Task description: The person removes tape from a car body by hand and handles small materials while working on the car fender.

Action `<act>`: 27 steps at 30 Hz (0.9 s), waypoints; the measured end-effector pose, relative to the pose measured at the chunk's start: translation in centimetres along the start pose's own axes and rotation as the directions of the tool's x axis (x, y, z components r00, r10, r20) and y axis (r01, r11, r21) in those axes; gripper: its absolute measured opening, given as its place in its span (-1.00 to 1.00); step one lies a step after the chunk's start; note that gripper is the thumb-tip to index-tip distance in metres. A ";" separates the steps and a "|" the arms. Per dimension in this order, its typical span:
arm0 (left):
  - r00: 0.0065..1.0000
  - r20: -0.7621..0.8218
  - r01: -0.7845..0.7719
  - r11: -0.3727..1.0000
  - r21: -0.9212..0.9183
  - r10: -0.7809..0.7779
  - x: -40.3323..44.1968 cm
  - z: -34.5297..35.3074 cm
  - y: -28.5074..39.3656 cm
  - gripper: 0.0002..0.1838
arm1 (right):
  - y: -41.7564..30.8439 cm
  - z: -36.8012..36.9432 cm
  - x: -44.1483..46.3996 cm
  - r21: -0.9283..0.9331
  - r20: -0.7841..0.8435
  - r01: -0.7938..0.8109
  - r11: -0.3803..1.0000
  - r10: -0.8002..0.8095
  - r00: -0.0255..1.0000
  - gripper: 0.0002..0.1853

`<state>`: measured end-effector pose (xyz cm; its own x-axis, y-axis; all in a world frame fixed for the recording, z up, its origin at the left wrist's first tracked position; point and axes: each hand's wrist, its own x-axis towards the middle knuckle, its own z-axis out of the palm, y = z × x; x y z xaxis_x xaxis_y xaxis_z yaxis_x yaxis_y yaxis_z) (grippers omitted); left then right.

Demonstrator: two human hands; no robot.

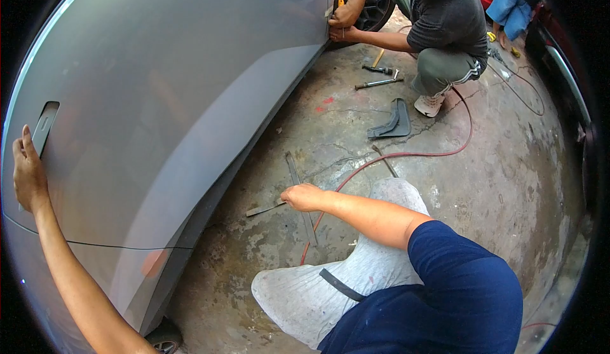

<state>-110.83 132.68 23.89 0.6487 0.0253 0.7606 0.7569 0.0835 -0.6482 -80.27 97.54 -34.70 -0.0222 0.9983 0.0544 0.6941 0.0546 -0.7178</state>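
Note:
The grey car door (159,93) fills the left side of the view. My left hand (30,173) rests against it beside the recessed door handle (46,125), fingers stretched out. Low over the floor, my right hand (304,197) is closed around one end of a narrow flat strip (264,209), which points left toward the door's lower edge. Below that hand, a second long flat bar (293,168) lies on the concrete, its middle partly covered by my hand.
A co-worker (445,30) crouches by the wheel (375,1), both hands at the panel edge. A red hose (406,154) curves across the floor. Nearby lie a black angled plastic part (393,122), a ratchet-like tool (379,84), a hammer (379,69) and a thin rod (385,161).

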 end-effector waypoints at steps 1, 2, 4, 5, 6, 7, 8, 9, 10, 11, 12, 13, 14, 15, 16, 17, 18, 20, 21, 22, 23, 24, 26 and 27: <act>1.000 -0.018 -0.009 1.000 -0.017 0.008 0.0 -0.1 0.0 -0.48 | 0.1 0.2 0.1 -0.002 -0.001 0.003 1.000 -0.003 1.000 -0.79; 0.997 -0.050 -0.061 0.998 -0.019 0.060 0.1 0.4 -0.5 -0.46 | 0.2 0.3 0.1 -0.005 -0.001 0.005 1.000 -0.005 1.000 -0.79; 0.996 -0.056 -0.070 0.997 -0.035 0.068 0.1 0.6 -0.6 -0.41 | 0.4 0.5 0.2 -0.018 0.000 0.019 1.000 -0.019 1.000 -0.79; 0.999 -0.031 -0.024 0.999 -0.049 0.023 0.0 0.7 -0.4 -0.38 | 0.5 0.5 0.2 -0.025 0.001 0.026 0.999 -0.026 1.000 -0.79; 0.999 -0.031 -0.018 0.998 -0.058 0.017 0.0 0.6 -0.4 -0.36 | 0.6 0.6 0.2 -0.028 0.003 0.025 0.999 -0.025 1.000 -0.79; 0.999 -0.031 -0.012 0.998 -0.067 0.010 0.0 0.6 -0.4 -0.34 | 0.6 0.6 0.2 -0.030 0.005 0.024 0.999 -0.024 1.000 -0.79; 0.997 -0.057 -0.047 0.996 -0.073 0.043 0.2 0.5 -0.6 -0.32 | 0.5 0.6 0.2 -0.033 0.007 0.023 0.999 -0.023 1.000 -0.79; 0.998 -0.054 -0.038 0.996 -0.077 0.034 0.2 0.5 -0.6 -0.32 | 0.6 0.6 0.2 -0.034 0.004 0.025 0.999 -0.025 1.000 -0.79; 0.998 -0.051 -0.028 0.996 -0.081 0.024 0.2 0.5 -0.6 -0.31 | 0.5 0.5 0.2 -0.034 0.001 0.028 0.999 -0.028 1.000 -0.79; 0.999 -0.019 0.025 0.996 -0.084 -0.027 0.1 0.6 -0.3 -0.32 | 0.5 0.5 0.1 -0.034 -0.003 0.030 0.999 -0.030 1.000 -0.79; 0.998 -0.003 0.060 0.994 -0.097 -0.061 0.0 0.7 -0.2 -0.32 | 0.4 0.5 0.1 -0.022 -0.011 0.026 0.999 -0.026 1.000 -0.79; 0.995 0.013 0.096 0.990 -0.108 -0.095 -0.1 0.6 0.0 -0.31 | 0.3 0.5 0.0 -0.010 -0.020 0.022 1.000 -0.022 1.000 -0.80; 0.994 0.013 0.112 0.985 -0.132 -0.111 -0.1 0.5 0.1 -0.30 | 0.3 0.5 0.0 0.003 -0.029 0.017 1.000 -0.017 0.999 -0.80; 0.994 0.015 0.113 0.983 -0.148 -0.112 -0.1 0.5 0.1 -0.30 | 0.2 0.4 0.0 -0.002 -0.021 0.012 1.000 -0.012 1.000 -0.80; 0.993 0.017 0.115 0.980 -0.163 -0.113 0.0 0.5 0.1 -0.29 | 0.2 0.4 0.0 -0.007 -0.013 0.006 1.000 -0.006 1.000 -0.80; 0.995 0.021 0.101 0.980 -0.170 -0.098 0.1 0.5 -0.1 -0.28 | 0.2 0.4 0.0 -0.012 -0.005 0.001 1.000 -0.001 1.000 -0.80; 0.995 0.021 0.104 0.979 -0.173 -0.102 0.0 0.4 -0.1 -0.28 | 0.2 0.3 0.0 -0.018 -0.002 0.005 1.000 -0.005 1.000 -0.80; 0.992 0.016 0.130 0.976 -0.173 -0.129 0.2 -0.9 0.7 -0.28 | 0.3 0.3 -0.1 -0.029 0.005 0.012 0.999 -0.012 1.000 -0.79; 0.990 0.023 0.143 0.974 -0.177 -0.141 0.2 -1.1 0.9 -0.28 | 0.4 0.3 -0.1 -0.033 0.003 0.018 0.999 -0.018 1.000 -0.78; 0.988 0.029 0.156 0.971 -0.180 -0.153 0.2 -1.2 1.1 -0.28 | 0.5 0.4 0.0 -0.036 0.002 0.024 0.999 -0.024 1.000 -0.78; 0.987 0.048 0.161 0.969 -0.188 -0.155 0.1 -0.6 0.7 -0.28 | 0.5 0.4 0.0 -0.040 0.001 0.031 0.999 -0.031 1.000 -0.78; 0.988 0.050 0.150 0.972 -0.182 -0.143 0.1 -0.1 0.4 -0.28 | 0.5 0.5 0.0 -0.040 -0.006 0.036 0.999 -0.036 0.999 -0.78; 0.994 0.038 0.109 0.982 -0.157 -0.104 0.1 0.3 0.0 -0.27 | 0.6 0.5 0.0 -0.039 -0.019 0.046 0.998 -0.047 0.999 -0.78; 0.994 0.035 0.108 0.982 -0.156 -0.104 0.0 0.5 -0.2 -0.27 | 0.6 0.6 0.0 -0.035 -0.018 0.042 0.998 -0.043 0.999 -0.78</act>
<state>-111.00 133.16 24.01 0.5632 0.0517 0.8247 0.8258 -0.0702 -0.5595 -80.25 97.57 -35.52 -0.0394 0.9945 0.0975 0.7174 0.0960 -0.6900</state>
